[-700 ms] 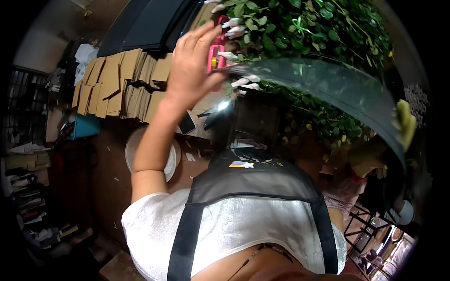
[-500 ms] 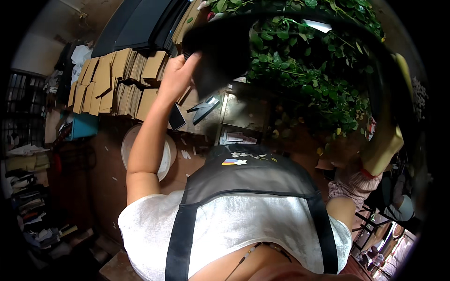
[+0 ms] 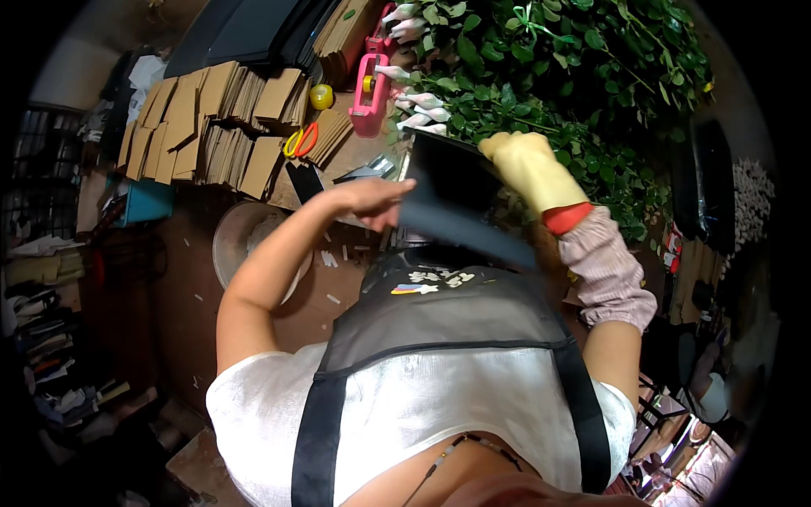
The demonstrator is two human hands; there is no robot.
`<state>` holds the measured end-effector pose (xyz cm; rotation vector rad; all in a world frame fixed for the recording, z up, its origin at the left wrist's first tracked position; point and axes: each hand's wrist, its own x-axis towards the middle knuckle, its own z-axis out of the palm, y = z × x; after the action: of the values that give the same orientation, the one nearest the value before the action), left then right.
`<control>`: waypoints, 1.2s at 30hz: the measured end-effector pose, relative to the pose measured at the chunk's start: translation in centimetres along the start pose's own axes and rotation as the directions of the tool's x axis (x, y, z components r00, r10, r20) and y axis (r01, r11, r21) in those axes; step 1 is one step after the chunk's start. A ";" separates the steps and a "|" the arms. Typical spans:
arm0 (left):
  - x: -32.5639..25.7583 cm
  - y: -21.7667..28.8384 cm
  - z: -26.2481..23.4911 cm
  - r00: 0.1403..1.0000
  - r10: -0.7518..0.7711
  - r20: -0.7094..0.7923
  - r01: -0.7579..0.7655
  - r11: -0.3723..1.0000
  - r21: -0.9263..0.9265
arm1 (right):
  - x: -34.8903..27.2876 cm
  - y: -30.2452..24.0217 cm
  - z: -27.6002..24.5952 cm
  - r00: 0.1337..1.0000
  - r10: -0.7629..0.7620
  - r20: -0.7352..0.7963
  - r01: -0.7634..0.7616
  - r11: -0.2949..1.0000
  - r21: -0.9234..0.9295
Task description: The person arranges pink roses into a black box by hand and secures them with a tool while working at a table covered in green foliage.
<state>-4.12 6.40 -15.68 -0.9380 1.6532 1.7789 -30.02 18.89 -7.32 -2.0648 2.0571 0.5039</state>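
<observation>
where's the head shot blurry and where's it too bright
In the head view, motion smears the dark flat sheet and softens the bare left hand, while the yellow-gloved right hand looks crisper; also in the head view, the white short-sleeved shirt nearly washes out at the left shoulder.

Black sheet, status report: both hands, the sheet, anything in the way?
Left hand gripping sheet at left edge. Right hand, gloved, at far edge, grip unclear. Sheet partly blurred. Leaves just beyond glove, might snag.
</observation>
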 end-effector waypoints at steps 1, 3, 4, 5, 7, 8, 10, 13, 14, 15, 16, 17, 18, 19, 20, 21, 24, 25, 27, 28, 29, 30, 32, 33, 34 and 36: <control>1.2 -2.0 -1.9 0.971 -0.041 -0.237 0.115 0.945 0.308 | 1.9 -0.8 0.7 0.999 0.039 0.037 -0.039 0.999 0.008; 2.8 -3.6 -3.5 0.883 0.248 -0.399 0.289 0.384 0.877 | 3.4 -1.3 2.0 0.997 0.083 -0.004 -0.083 0.996 0.014; 4.5 -3.7 -3.9 0.911 0.245 -0.333 0.247 0.321 0.914 | 3.8 -1.4 2.0 0.996 0.084 0.001 -0.084 0.996 0.011; 6.5 -3.0 -3.5 0.935 0.242 -0.260 0.196 0.260 0.946 | 4.0 -1.4 1.9 0.998 0.067 0.014 -0.067 0.998 -0.002; 9.2 -1.6 -1.8 0.837 0.546 -0.034 -0.181 0.335 0.925 | 4.2 -1.3 1.8 0.998 0.060 0.029 -0.060 0.998 -0.019; 11.7 -3.1 -1.5 0.661 0.741 0.120 -0.432 0.246 0.867 | 4.5 -1.7 1.5 0.999 0.045 0.002 -0.045 0.999 0.018; 14.5 -3.7 -0.5 0.575 0.768 0.281 -0.504 0.062 0.861 | 4.4 -1.7 1.1 0.998 0.057 -0.014 -0.056 0.997 0.052; 17.0 -6.4 -0.8 0.501 0.808 0.311 -0.426 -0.082 0.901 | 3.1 -2.4 0.1 0.991 0.125 -0.054 -0.117 0.984 0.133; 17.4 -6.6 -0.9 0.506 0.819 0.270 -0.352 -0.089 0.932 | 1.8 -2.7 -0.6 0.951 0.128 -0.283 -0.043 0.957 0.288; 17.4 -7.1 -0.9 0.513 0.815 0.269 -0.357 -0.083 0.930 | 0.9 -3.4 -1.2 0.855 0.148 -0.498 0.085 0.906 0.415; 16.7 -8.3 -1.0 0.547 0.814 0.195 -0.297 -0.028 0.954 | -0.1 -4.2 -2.4 0.906 0.153 -0.395 0.111 0.813 0.571; 16.6 -8.5 -0.8 0.562 0.814 0.144 -0.253 0.004 0.967 | -1.4 -4.3 -3.4 0.946 0.161 -0.281 0.089 0.704 0.705; 16.3 -8.7 -0.9 0.550 0.824 0.134 -0.225 -0.009 0.974 | -1.5 -4.4 -3.6 0.984 0.154 -0.090 -0.029 0.638 0.770; 16.1 -9.1 -1.0 0.554 0.824 0.119 -0.218 0.005 0.976 | -0.2 -4.4 -2.0 0.986 0.139 -0.089 -0.021 0.640 0.768; 16.4 -8.2 -0.7 0.523 0.840 0.143 -0.246 -0.012 0.969 | 1.2 -4.2 1.0 0.943 0.205 -0.263 -0.030 0.838 0.545; 16.6 -7.6 -0.5 0.497 0.853 0.161 -0.269 -0.025 0.963 | 2.7 -3.9 3.5 0.877 0.202 -0.436 -0.083 0.957 0.278; 16.9 -7.0 -0.8 0.487 0.855 0.179 -0.330 -0.010 0.944 | 6.5 -3.3 5.5 0.941 0.322 -0.103 -0.287 0.923 0.257; 16.9 -6.9 -0.7 0.485 0.858 0.170 -0.326 -0.003 0.945 | 6.7 -2.4 5.1 0.957 0.277 -0.083 -0.235 0.911 0.338; 17.0 -7.4 -0.9 0.476 0.866 0.153 -0.298 -0.004 0.955 | 6.6 -2.8 3.9 0.983 0.180 -0.047 -0.162 0.951 0.264; 17.0 -7.8 -1.0 0.478 0.867 0.140 -0.290 0.006 0.957 | 5.6 -3.8 3.1 0.958 0.088 -0.272 -0.004 0.956 0.295; 17.3 -7.9 -0.8 0.494 0.858 0.144 -0.300 0.012 0.954 | 4.1 -4.8 1.9 0.877 -0.006 -0.480 0.160 0.946 0.282; 17.3 -8.4 -0.6 0.517 0.843 0.148 -0.308 0.022 0.951 | 3.4 -6.0 0.7 0.889 -0.095 -0.448 0.273 0.895 0.353; 16.7 -8.8 -0.8 0.553 0.823 0.131 -0.274 0.031 0.961 | 2.2 -9.1 0.7 0.935 -0.224 -0.276 0.335 0.813 0.476; 16.8 -8.4 -0.9 0.577 0.804 0.141 -0.256 0.015 0.967 | 2.2 -10.4 2.2 0.959 -0.256 -0.122 0.281 0.810 0.514; 18.8 -9.3 -0.3 0.513 0.851 0.112 -0.193 -0.013 0.981 | 3.4 -12.3 3.3 0.969 -0.218 0.115 0.163 0.916 0.366; 17.7 -7.7 0.0 0.602 0.784 0.152 -0.199 -0.036 0.979 | 5.1 -13.9 6.2 0.941 -0.114 0.320 0.084 0.991 0.105</control>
<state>-9.06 5.91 -34.34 0.0329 3.1499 0.2259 -17.01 16.74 -16.43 -1.8757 1.7447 0.6718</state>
